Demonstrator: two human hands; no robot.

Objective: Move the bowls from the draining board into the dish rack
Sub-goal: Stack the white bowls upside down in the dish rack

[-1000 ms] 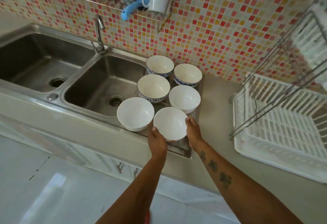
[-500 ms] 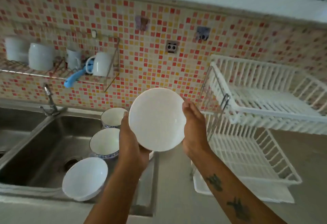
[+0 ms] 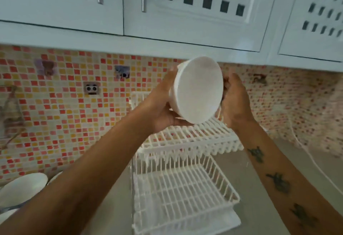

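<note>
A plain white bowl [image 3: 198,90] is held up in the air between both hands, tipped so its open mouth faces me. My left hand [image 3: 163,104] grips its left side and underside. My right hand [image 3: 234,101] presses against its right rim. The bowl hangs above the upper tier of a white two-tier dish rack [image 3: 185,140]. The rack's lower tier [image 3: 183,188] holds nothing. Other white bowls [image 3: 22,188] show at the bottom left edge, partly hidden by my left forearm.
White wall cabinets [image 3: 167,8] hang close above the bowl. A red, orange and white mosaic tile wall [image 3: 70,115] runs behind the rack. A grey counter [image 3: 259,169] lies to the rack's right, with a thin white cord [image 3: 315,166] across it.
Both hands lifted the bowl off the draining board, carried it right and higher, and turned it on edge above the rack. The view swung up and right; the sink left the frame.
</note>
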